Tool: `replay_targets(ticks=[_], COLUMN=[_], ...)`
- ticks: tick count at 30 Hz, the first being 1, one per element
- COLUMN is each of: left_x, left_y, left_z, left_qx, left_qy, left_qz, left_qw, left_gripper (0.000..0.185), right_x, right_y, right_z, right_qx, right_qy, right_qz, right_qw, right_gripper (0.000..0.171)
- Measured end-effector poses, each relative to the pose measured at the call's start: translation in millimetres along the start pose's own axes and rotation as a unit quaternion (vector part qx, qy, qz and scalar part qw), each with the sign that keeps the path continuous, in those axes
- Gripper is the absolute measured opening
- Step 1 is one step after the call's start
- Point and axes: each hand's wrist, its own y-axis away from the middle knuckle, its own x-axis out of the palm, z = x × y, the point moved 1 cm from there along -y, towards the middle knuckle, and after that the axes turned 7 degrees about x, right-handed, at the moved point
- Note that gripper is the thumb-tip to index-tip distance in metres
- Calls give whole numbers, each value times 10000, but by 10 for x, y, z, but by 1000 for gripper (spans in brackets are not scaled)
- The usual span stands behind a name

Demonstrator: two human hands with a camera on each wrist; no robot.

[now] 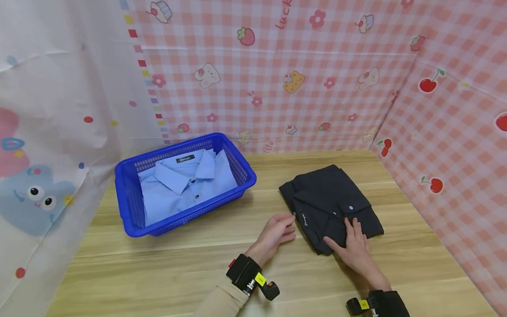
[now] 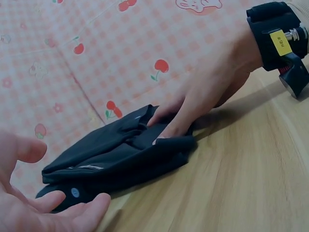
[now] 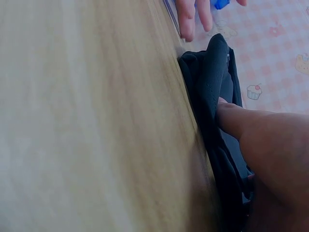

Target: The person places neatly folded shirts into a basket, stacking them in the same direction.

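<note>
Where head view shows basket [image 1: 126,207], wrists only shirt [image 2: 120,154]

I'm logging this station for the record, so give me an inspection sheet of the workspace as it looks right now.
Surface: light wooden table, bare between the items.
Job's things: folded black shirt lying flat on the table, collar facing the person.
Clutter: blue basket at the left rear, holding a folded light blue shirt.
Hands: right hand rests with straight fingers on the black shirt's near edge; left hand lies open on the table at the shirt's left edge.
Cables: nothing seen.
Surroundings: pink checked cloth behind and at the right, white printed cloth at the left.
</note>
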Motion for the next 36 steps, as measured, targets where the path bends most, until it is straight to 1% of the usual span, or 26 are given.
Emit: replay_targets(ticks=[3,6,10,16,20,26,28,33,35,36], left_x=[20,34,11,63,59,57,63,85,89,90], left_y=[-31,-72,-116,-167,-176,-169,-170,-165,-163,-162], left_z=[35,77,114,109,113,119,115,119,127,129], left_qx=[5,7,-47,-199,-289,-293,-288,-308,-302,-301], left_qy=[169,465,822,899,1008,954,945,955,957,973], left_qz=[46,226,331,357,425,387,367,356,361,356], left_qw=[9998,9987,9961,9951,9936,9943,9944,9943,9943,9942], left_gripper=[50,57,58,64,66,64,63,63,62,61], right_x=[10,17,50,15,-38,-231,-314,-496,-556,-584], right_y=[-2,-6,-14,-20,-35,-40,-44,-66,-88,-101], right_z=[-3,-12,7,-12,-39,-49,-52,-61,-58,-57], right_qx=[-17,-15,-49,-183,-173,-174,-96,-176,-244,-272], right_qy=[-31,-54,-50,45,-36,-562,-735,-932,-908,-937], right_qz=[-7,-19,-19,-257,-213,-188,-226,-707,-879,-898], right_qw=[10000,10000,10000,9995,9996,9981,9970,9930,9917,9912], right_gripper=[104,104,105,103,103,95,91,73,69,68])
